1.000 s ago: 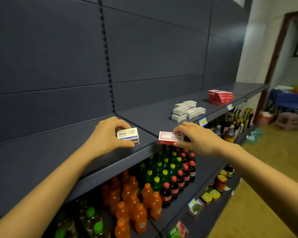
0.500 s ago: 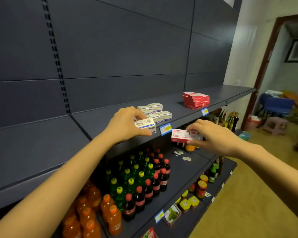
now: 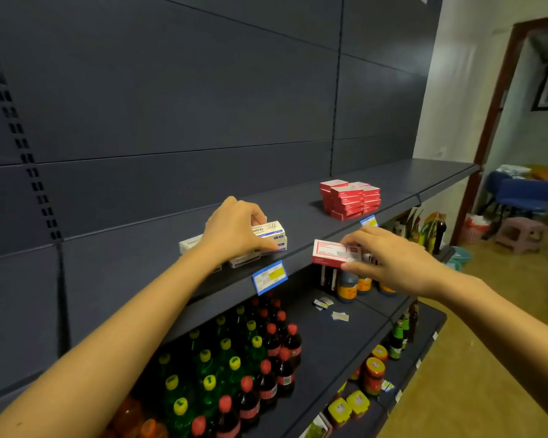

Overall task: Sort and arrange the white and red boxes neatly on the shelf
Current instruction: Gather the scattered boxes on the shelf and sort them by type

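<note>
I see my left hand [image 3: 234,229] up on the dark shelf [image 3: 133,263]. Its fingers and thumb are curled around a white box [image 3: 271,230], so it is holding that box. The box is right on top of the other white boxes [image 3: 244,259] that lie near the front edge of the shelf, just above a blue price tag [image 3: 269,277]. My right hand [image 3: 393,263] pinches a red box [image 3: 332,252] by one end, fingers on top and thumb below. This box is in the air in front of the shelf edge, not on the shelf. The red pile [image 3: 348,199] stands farther along the same shelf, well apart from the red box I hold and from the white boxes. On the shelf below are green bottles [image 3: 209,374] with yellow caps and dark bottles [image 3: 266,374] with red caps. Lower down I see little jars [image 3: 374,371]. Through the door are a blue chair [image 3: 519,194] and a pink stool [image 3: 519,233].
</note>
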The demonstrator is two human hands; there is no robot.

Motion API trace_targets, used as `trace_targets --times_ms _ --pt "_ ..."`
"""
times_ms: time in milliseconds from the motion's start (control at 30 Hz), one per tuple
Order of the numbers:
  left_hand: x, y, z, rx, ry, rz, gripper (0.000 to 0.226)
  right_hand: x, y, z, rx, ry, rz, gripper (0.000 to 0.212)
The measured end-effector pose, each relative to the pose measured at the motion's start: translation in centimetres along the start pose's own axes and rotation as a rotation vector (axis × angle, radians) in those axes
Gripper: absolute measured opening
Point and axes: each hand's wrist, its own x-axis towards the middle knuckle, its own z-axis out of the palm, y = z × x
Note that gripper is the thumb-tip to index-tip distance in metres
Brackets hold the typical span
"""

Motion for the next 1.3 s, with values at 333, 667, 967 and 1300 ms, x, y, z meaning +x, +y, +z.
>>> trace_targets --times_ms 333,667,967,1300 --pt "2.9 0.2 2.2 0.22 0.025 0.027 0.042 7.0 6.7 0.9 0.049 0.005 -0.07 0.045" --pt "6.6 3.3 1.7 0.344 0.028 0.119 0.046 12.1 11.5 1.6 0.138 0.071 -0.177 0.045" --pt "13.0 6.6 5.6 0.395 0.027 -0.058 0.032 16.4 20.2 -0.4 0.144 0.075 -0.244 0.043" --pt "17.1 9.5 9.4 0.479 0.087 -0.272 0.032 21.5 28.7 0.3 0.128 0.02 -0.297 0.044"
